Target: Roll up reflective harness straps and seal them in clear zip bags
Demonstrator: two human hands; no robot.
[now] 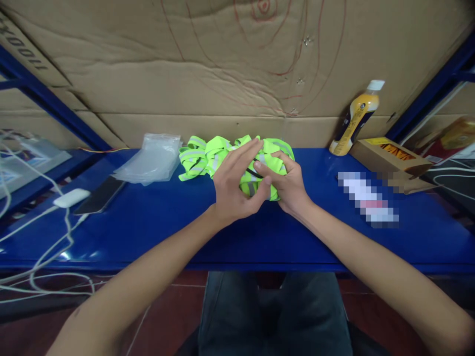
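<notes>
Cardboard sheets cover the whole back wall, and in front of them sits a blue shelf top [156, 222] that works as the desk. Dead center, toward the back, there's a bundle of neon green reflective bands [213, 155], and both hands are on its right end. The left hand [233, 190] lays its fingers over the top with the thumb pressing in from the front, so it's clamped on the bands. The right hand [289, 185] is curled around the same clump from the other side, also closed on it. The loose end spills left toward a stack of clear plastic bags [152, 158]. Further left lie a dark phone [100, 195] and a white charger [71, 198] with cables. Off right, a yellow bottle [358, 118] leans by an open cardboard box [389, 155].
</notes>
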